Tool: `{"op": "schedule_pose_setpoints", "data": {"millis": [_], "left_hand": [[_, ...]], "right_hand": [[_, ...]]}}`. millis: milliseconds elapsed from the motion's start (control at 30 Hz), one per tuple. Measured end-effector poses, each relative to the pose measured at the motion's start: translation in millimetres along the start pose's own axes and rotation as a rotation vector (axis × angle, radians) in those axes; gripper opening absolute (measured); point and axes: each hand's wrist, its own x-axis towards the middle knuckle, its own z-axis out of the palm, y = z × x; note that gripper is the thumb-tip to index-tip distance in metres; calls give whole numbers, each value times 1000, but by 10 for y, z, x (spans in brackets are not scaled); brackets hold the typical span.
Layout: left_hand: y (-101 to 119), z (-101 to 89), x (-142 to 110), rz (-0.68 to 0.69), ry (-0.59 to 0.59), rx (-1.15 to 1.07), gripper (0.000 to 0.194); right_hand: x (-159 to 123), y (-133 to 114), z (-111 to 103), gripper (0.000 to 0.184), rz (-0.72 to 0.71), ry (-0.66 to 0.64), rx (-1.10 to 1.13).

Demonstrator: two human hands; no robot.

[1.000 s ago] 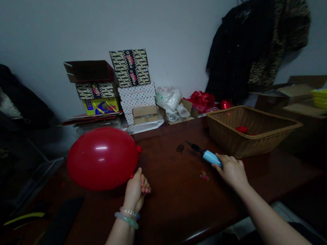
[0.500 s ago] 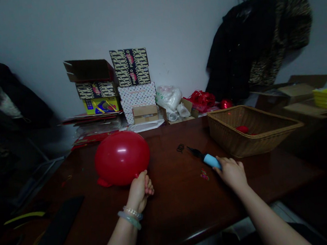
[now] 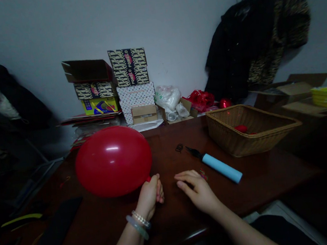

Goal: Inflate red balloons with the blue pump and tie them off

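A large inflated red balloon [image 3: 113,161] is on the left of the dark table [image 3: 176,211]. My left hand [image 3: 152,192] is closed around its neck, just below the balloon's right side. To the right, my right hand [image 3: 199,193] is over the table with fingers extended and a little apart, holding nothing. Beyond it lies a light-blue balloon pump [image 3: 222,167] with a black nozzle pointing away to the left. A small cluster of colourful bands [image 3: 203,175] is partly hidden behind my right hand. Some thin black loops [image 3: 179,148] lie near the pump's nozzle.
A wicker basket [image 3: 254,139] with red pieces inside stands at the right back. Stacked boxes [image 3: 135,96] and a bag of white plastic [image 3: 169,98] line the wall. On the left lie a dark flat pad [image 3: 53,233] and a yellow-handled tool [image 3: 22,220].
My right hand has let go of the pump and moved left toward my left hand. The pump stays on the table. My left hand and the balloon have shifted; the balloon appears larger.
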Motion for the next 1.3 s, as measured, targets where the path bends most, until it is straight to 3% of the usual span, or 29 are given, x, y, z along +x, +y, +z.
{"op": "schedule_pose_setpoints", "data": {"millis": [133,233,333,433,500,633,767,867,1000,1167,1300], "left_hand": [[-172,128,-50,-91,28,135,57],[-287,113,-57,-125,6,306,62],[-362,90,-62,-93,-66,398,61],[-378,123,-89,-76,-131,414,54],[-343,173,-123,-65,-103,449,51],[-195,267,-204,82,-8,655,53],[-67,269,-255,295,-45,720,56],[-36,243,-259,391,-81,638,55],[-41,288,-232,390,-98,368,58],[-16,413,-213,269,-86,-78,46],[16,436,-228,68,-102,-405,28]], "right_hand": [[51,-245,158,31,129,-79,260],[110,-246,176,39,275,-174,375],[151,-255,195,35,397,-250,683],[169,-309,207,33,456,-197,893],[174,-331,193,27,490,-153,948],[175,-309,138,28,547,-82,1018],[164,-309,116,36,593,-44,1154],[161,-345,128,42,615,-71,1255],[187,-371,170,47,622,-112,1341],[244,-366,237,32,618,40,1377],[256,-356,279,31,629,159,1351]]}}
